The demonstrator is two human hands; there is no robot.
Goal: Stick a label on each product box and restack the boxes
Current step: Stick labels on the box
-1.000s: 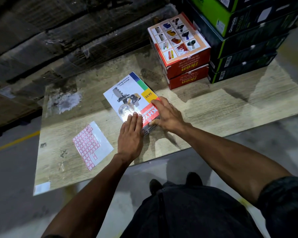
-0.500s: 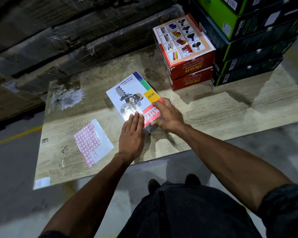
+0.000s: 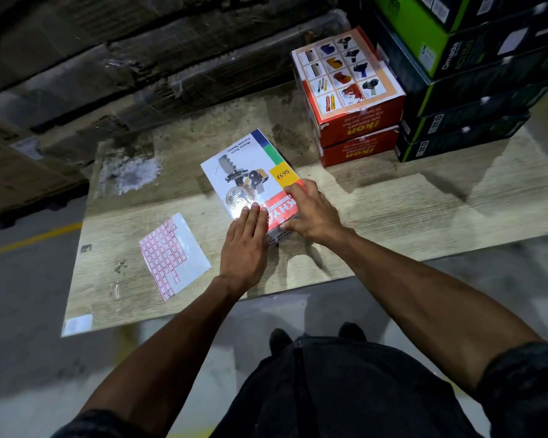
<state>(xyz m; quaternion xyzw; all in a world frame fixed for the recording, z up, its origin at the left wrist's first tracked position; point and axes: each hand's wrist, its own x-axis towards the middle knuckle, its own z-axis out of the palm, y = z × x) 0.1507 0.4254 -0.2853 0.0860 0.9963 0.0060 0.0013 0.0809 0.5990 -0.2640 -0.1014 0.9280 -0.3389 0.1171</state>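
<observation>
A white product box (image 3: 249, 172) with a tape-dispenser picture and a yellow S632 patch lies flat on the wooden table (image 3: 424, 210). My left hand (image 3: 246, 245) rests flat on its near edge with straight fingers. My right hand (image 3: 310, 213) grips the box's near right corner, fingers over the red band and thumb on the side. A sheet of red-bordered labels (image 3: 171, 254) lies on the table left of my hands. Two red Ikon boxes (image 3: 355, 121) stand stacked at the back right.
A tall stack of black-and-green boxes (image 3: 475, 90) stands right of the red ones. Wrapped cartons (image 3: 140, 58) line the far side of the table. Grey floor with a yellow line (image 3: 29, 240) lies to the left. My legs and shoes are below the table's near edge.
Both hands stay on the white box. My right hand's fingers have slid a little further onto the red band; the box has hardly shifted.
</observation>
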